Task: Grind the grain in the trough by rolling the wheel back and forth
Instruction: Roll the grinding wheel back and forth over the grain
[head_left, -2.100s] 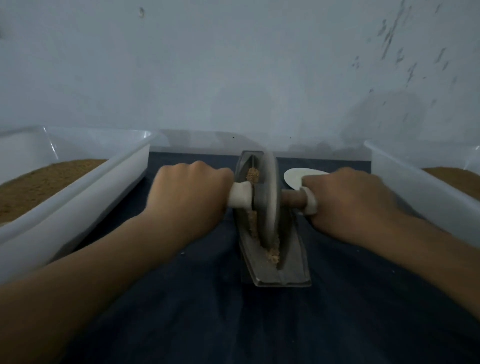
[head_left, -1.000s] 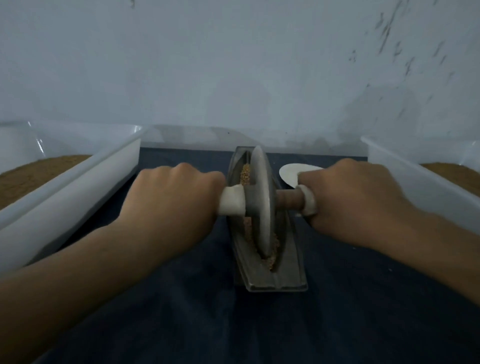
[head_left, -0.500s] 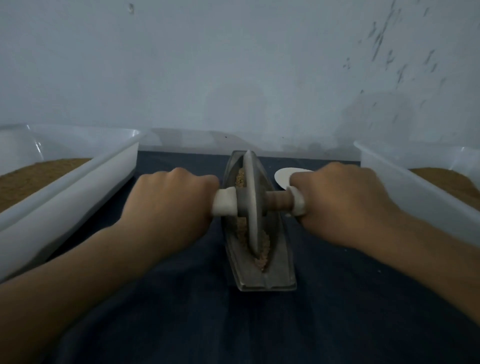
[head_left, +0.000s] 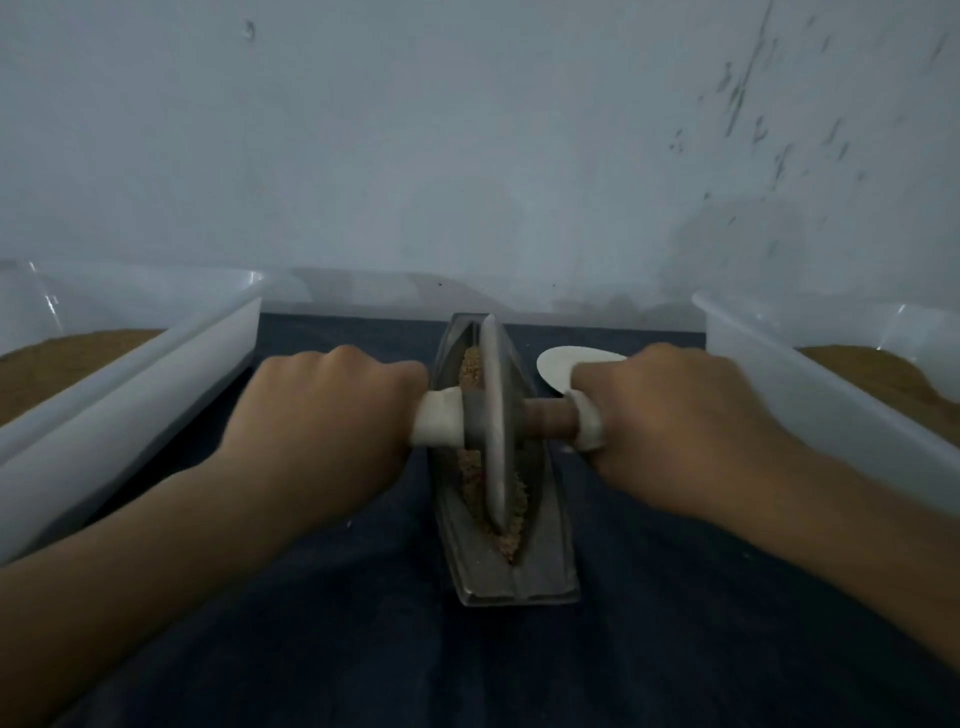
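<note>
Head view: a person leans over a grey metal boat-shaped trough, which lies lengthwise on a dark blue cloth.
Wheel: the grey metal disc wheel stands upright on its edge in the trough's groove, about midway along, with its rim down in the grain.
Grain: tan crushed grain lies in the groove, some towards the trough's far end and a heap towards its near end.
Left hand: the left hand is just left of the trough, knuckles up. Its fingers are curled tight round the white-wrapped end of the wooden axle handle.
Right hand: the right hand is just right of the trough. Its fingers are wrapped round the other end, where a white wrap meets bare brown wood.
Handling: the wheel looks solid, stiff and heavy, so its own weight should do the crushing. On so thin a rim it would likely tip unless both ends are pressed evenly. The hold belongs on the two axle ends, never on the disc. The trough seems to sit loose on the cloth and may creep. The loose grain could spill over the low ends.
Around: a white plastic tub of brown meal sits left of the trough, and a second white plastic tub sits right of it. A white oval piece lies right of the trough beyond the right hand; I cannot tell what it is.
</note>
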